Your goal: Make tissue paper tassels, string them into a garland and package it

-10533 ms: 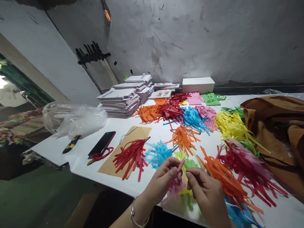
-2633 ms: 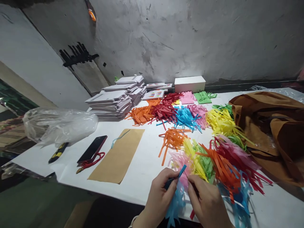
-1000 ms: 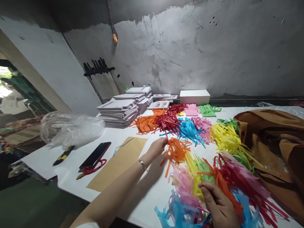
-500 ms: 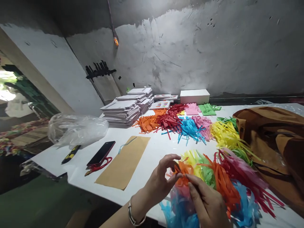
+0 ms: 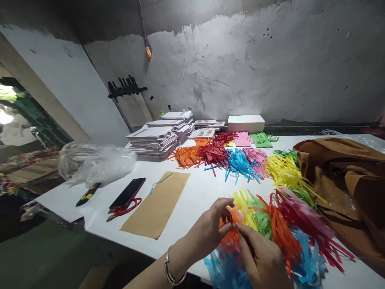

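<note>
My left hand (image 5: 212,222), with a silver bangle at its wrist, is closed in a pinch on an orange tissue-paper tassel (image 5: 231,241). Fingertip to fingertip with it, my right hand (image 5: 264,255) pinches the same tassel; the exact spot between the fingers is too small to make out. Below both hands lies a blue tassel (image 5: 227,269). Beyond the fingers spread a yellow tassel (image 5: 248,212) and a green tassel (image 5: 262,220). To the right of my right hand are a second orange tassel (image 5: 284,233), another blue tassel (image 5: 308,255) and a dark red tassel (image 5: 319,237).
Fringed paper bundles in orange (image 5: 186,156), blue (image 5: 239,164) and yellow (image 5: 282,170) lie farther back. White stacks (image 5: 155,142) and a white box (image 5: 246,123) stand near the wall. Leftward are brown card (image 5: 156,206), a phone (image 5: 128,194), a cutter (image 5: 88,194) and plastic bag (image 5: 98,162). Brown cloth (image 5: 339,172) lies right.
Both hands have shifted slightly right, their fingertips still together at the orange tassel. The left fingers have closed in a little. The things on the table keep their places.
</note>
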Action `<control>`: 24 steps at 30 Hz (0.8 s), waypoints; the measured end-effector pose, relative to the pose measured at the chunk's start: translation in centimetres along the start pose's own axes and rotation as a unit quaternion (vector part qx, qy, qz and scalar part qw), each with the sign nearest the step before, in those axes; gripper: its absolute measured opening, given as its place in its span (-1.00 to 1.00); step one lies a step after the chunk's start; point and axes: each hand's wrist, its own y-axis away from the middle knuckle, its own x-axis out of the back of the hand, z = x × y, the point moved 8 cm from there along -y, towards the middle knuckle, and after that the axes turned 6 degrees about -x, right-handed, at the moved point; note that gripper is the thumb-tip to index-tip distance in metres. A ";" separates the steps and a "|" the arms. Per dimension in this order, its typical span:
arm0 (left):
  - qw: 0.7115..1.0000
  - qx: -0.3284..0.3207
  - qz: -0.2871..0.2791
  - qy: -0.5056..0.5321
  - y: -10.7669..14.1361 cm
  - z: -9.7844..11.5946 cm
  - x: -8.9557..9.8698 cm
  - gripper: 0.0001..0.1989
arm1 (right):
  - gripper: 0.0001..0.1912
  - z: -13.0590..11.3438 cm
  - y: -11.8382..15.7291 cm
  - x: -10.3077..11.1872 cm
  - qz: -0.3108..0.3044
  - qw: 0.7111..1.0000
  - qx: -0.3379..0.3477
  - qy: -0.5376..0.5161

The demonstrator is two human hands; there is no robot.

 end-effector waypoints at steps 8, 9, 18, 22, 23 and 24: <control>0.997 -0.016 -0.044 -0.054 0.0 0.5 -0.8 -0.34 | -0.73 1.4 0.0 -0.6 -0.017 0.997 -0.067 -0.023; 0.996 -0.026 -0.049 -0.072 0.0 0.6 -1.1 -0.33 | -0.72 1.7 -0.2 -0.5 -0.006 0.995 -0.090 -0.043; 0.989 -0.040 0.140 0.015 0.8 0.7 -1.1 -0.72 | -0.44 6.0 1.8 -4.5 -0.044 0.762 -0.418 -0.492; 0.986 -0.109 0.124 -0.034 0.5 2.2 -1.0 -0.85 | -0.49 5.6 1.7 -4.3 -0.064 0.779 -0.402 -0.477; 0.984 -0.129 0.113 -0.052 0.5 2.6 -1.0 -0.86 | -0.52 5.5 1.5 -3.8 -0.062 0.803 -0.390 -0.446; 0.981 -0.151 0.094 -0.075 0.5 3.0 -1.1 -0.87 | -0.55 5.5 1.3 -3.3 -0.057 0.830 -0.376 -0.408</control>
